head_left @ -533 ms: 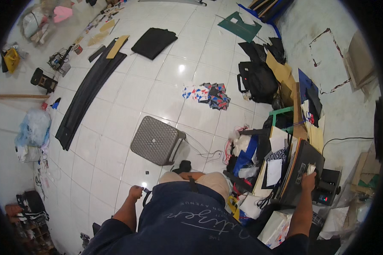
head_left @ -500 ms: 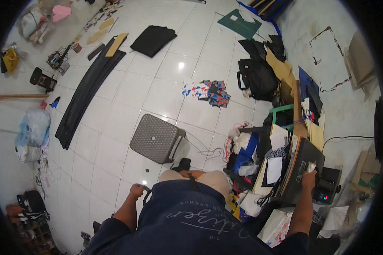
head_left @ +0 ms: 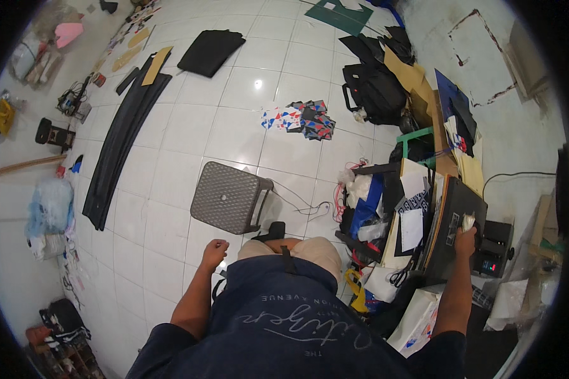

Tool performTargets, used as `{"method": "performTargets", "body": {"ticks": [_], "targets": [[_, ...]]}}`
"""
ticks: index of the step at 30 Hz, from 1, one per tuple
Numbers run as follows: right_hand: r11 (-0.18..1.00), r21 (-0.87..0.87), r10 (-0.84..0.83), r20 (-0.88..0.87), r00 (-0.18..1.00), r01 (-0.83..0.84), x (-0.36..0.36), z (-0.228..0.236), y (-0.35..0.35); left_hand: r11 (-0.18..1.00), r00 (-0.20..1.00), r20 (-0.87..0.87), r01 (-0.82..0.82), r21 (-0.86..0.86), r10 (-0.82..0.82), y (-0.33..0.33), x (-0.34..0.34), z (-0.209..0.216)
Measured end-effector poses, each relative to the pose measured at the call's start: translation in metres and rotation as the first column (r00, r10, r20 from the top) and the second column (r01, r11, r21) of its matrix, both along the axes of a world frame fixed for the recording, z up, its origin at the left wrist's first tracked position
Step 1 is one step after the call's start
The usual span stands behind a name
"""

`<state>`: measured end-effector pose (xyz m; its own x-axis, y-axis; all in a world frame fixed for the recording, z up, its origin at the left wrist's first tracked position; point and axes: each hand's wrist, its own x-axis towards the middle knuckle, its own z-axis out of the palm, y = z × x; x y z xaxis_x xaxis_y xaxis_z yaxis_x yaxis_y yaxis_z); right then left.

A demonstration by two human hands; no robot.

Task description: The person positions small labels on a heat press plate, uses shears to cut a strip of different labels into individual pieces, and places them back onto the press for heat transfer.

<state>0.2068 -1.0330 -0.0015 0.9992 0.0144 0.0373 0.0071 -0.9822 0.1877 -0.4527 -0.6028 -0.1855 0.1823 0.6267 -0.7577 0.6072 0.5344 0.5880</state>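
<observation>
My right hand (head_left: 465, 240) is closed round a small pale, crumpled-looking bundle (head_left: 468, 222), its exact kind unclear. That hand is at the upright black case or panel (head_left: 450, 237) on my right, beside a small black device (head_left: 493, 249) with a lit red display. On the other side, my left hand (head_left: 215, 254) hovers over the white tiles by my knee, its fingers curled in; whatever may be in them is hidden. Just beyond it stands a grey-brown plastic stool (head_left: 227, 197) with a textured top.
Patterned red, blue and black pieces (head_left: 310, 120) lie on the tiled floor ahead. Folded black material (head_left: 211, 52) and a long black strip (head_left: 123, 151) lie farther left. A black bag (head_left: 374, 95), boards, scissors (head_left: 399, 276) and mixed scraps crowd the right side. Thin cords trail near the stool.
My left hand has risen away from my waist toward the stool. My right hand stays by the black case with the pale bundle. The whole view has shifted slightly.
</observation>
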Motion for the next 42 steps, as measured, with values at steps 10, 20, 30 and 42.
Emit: {"method": "performTargets", "body": {"ticks": [10,20,30,42], "targets": [[0.997,0.074,-0.016,0.004,1.0,0.016,-0.005,0.002,-0.004,0.989,0.987,-0.162,-0.02,-0.147,-0.004,-0.021,-0.052,-0.022],[0.992,0.12,-0.028,0.02,0.999,0.025,-0.016,0.01,0.01,0.996,0.998,-0.056,0.028,-0.082,-0.033,0.006,0.015,-0.003],[0.986,0.161,-0.058,0.137,0.989,0.035,-0.025,0.009,0.014,0.979,0.975,-0.124,0.171,-0.112,-0.185,0.022,0.063,-0.01],[0.867,0.319,-0.389,-0.046,0.92,0.382,-0.022,0.032,0.043,0.842,0.842,-0.125,0.535,0.064,-0.525,0.058,0.271,-0.019]]}}
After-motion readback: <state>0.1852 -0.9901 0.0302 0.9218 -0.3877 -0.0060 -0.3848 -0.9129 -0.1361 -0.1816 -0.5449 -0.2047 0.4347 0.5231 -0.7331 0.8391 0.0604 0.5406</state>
